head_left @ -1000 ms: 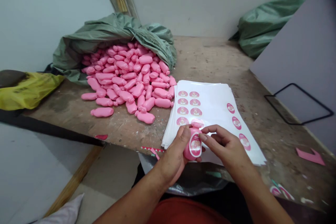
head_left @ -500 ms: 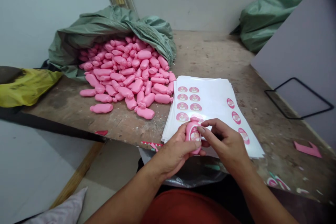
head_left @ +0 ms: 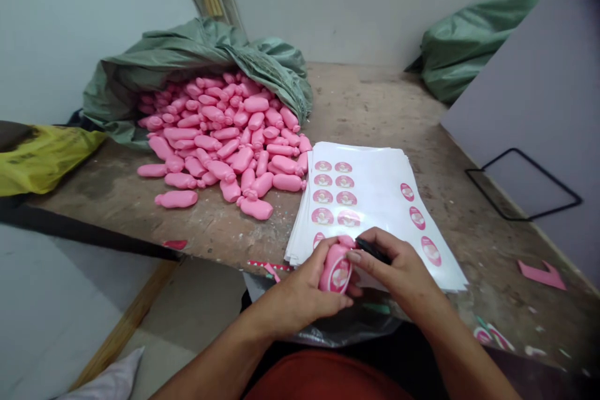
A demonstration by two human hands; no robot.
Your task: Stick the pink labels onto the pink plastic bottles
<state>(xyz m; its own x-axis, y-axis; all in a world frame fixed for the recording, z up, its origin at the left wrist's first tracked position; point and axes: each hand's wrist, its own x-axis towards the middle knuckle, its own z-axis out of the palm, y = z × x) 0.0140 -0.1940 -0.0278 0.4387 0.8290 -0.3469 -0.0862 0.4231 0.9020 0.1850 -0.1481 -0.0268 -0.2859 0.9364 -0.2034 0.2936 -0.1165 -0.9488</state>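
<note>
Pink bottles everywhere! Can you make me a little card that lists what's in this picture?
left hand: holds a pink bottle with a round sticker on it
right hand: fingertips touch the bottle
sticker sheets: white stack on the table, just beyond the hands
pile of bottles: pink, spilling from a green sack
yellow bag: far left

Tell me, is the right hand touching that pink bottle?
Touching. The head view shows the right hand with a fingertip against the pink bottle, no gap between them; the left hand grips it.
</note>
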